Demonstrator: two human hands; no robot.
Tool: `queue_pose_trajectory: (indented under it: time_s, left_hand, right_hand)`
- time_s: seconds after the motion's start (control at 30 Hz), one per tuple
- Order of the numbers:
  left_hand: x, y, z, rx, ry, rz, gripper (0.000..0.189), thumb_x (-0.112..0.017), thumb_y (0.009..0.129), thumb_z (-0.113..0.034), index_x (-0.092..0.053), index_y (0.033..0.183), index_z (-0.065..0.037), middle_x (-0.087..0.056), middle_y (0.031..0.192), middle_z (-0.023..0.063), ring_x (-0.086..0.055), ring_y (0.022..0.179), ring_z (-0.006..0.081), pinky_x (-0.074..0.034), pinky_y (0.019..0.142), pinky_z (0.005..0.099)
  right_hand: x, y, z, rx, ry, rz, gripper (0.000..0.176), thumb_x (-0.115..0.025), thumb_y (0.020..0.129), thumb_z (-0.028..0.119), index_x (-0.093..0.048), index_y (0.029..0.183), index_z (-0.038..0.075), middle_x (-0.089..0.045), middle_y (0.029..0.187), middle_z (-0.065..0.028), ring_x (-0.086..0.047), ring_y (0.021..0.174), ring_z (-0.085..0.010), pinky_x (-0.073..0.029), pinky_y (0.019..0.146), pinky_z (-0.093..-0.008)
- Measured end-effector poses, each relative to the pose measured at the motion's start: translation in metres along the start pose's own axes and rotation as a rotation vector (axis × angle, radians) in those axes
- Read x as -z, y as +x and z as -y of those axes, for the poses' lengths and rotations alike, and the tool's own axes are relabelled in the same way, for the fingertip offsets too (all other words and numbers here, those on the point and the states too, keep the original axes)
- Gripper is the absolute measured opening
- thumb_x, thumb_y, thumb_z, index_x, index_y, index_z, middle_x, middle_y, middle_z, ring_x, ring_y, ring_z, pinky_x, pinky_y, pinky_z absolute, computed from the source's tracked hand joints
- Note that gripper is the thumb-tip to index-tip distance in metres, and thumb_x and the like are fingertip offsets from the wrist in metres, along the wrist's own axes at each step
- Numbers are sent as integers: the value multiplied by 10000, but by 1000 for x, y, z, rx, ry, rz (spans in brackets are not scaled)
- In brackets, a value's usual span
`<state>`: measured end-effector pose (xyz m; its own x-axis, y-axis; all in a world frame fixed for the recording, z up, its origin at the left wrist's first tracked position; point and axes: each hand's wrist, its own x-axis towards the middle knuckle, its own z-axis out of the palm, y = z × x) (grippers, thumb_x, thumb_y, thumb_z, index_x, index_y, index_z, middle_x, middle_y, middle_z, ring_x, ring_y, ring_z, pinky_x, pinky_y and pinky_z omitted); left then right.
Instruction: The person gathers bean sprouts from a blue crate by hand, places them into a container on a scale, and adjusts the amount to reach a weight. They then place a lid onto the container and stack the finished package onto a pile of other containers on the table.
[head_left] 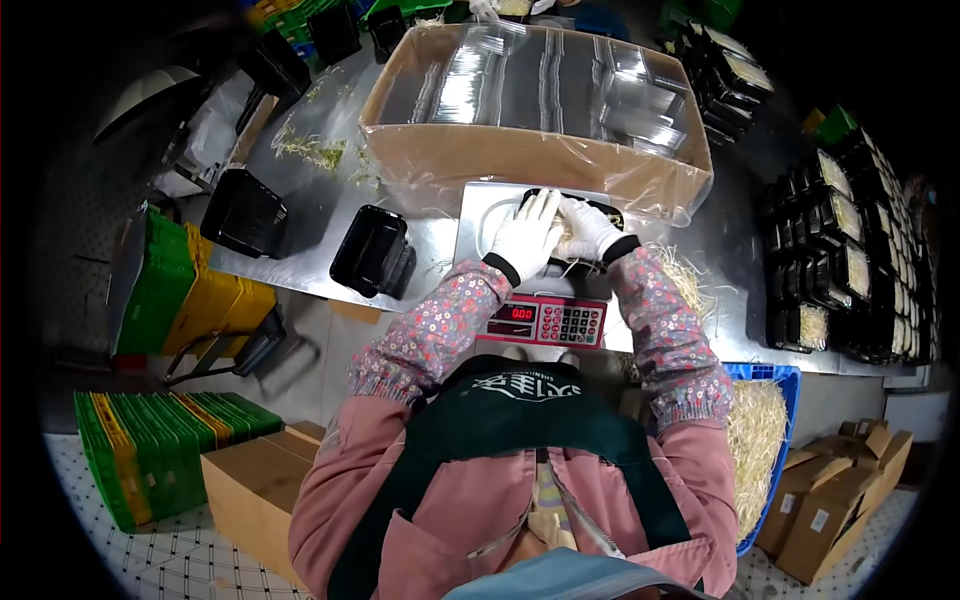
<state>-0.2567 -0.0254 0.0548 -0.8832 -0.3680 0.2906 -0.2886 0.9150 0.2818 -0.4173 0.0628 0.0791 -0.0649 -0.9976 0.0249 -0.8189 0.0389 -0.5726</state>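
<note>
Both my hands wear white gloves and meet over a black plastic tray on the scale's metal platform. My left hand lies over the tray's left part with its fingers stretched out. On the other side, my right hand has its fingers curled in around bean sprouts, of which a few show between the hands. The gloves hide most of the tray. Below them, the red scale shows 0.00 on its display.
A carton of stacked clear plastic lids stands behind the scale. Black trays sit to the left, with loose sprouts beyond. Stacks of filled trays line the right side. A blue crate of sprouts stands low right. Another person's gloved hands appear at the top.
</note>
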Motion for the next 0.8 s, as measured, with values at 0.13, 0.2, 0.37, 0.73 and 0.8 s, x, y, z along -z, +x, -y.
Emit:
queue_pose_trajectory:
  time_s: [0.13,0.2,0.37,0.73,0.8]
  left_hand:
    - [-1,-1,-1,29,15,86,637,-481,976,-368,-335,1515,-60,-393,1522,207,-380,1408,363,-375,1074,560]
    - [-12,0,7,-22,-84,21,644,-481,980,-381,-333,1516,-55,-382,1523,223,-367,1411,383,-341,1105,560]
    - [40,-6,34,150,-802,-21,718,-611,959,-261,-263,1535,-10,-361,1531,244,-352,1429,357,-260,1196,423]
    - [29,20,-23,-255,79,86,903,-741,771,-568,-448,1433,-29,-495,1404,235,-499,1265,381,-371,1096,474]
    - [23,30,-22,-200,-164,215,779,-735,782,-545,-537,1348,-47,-594,1255,199,-559,1160,362,-420,1021,468]
  right_hand:
    - [45,-32,-10,-57,139,53,969,-860,709,232,-347,1497,0,-487,1436,-223,-447,1359,-311,-360,1142,-367]
    - [82,-51,1,-82,156,98,821,-831,739,199,-452,1446,27,-525,1398,-225,-479,1333,-313,-364,1137,-368]
    - [117,-114,-54,-125,250,-202,771,-808,794,135,-438,1461,25,-550,1366,-154,-554,1225,-227,-449,1047,-345]
    - [47,-57,25,-209,-420,-92,1308,-897,505,596,-249,1559,172,-237,1563,-302,-240,1433,-514,-300,1141,-575]
    - [53,-55,1,-243,-367,92,1341,-924,468,552,-251,1559,161,-307,1539,-268,-323,1399,-477,-367,1117,-526]
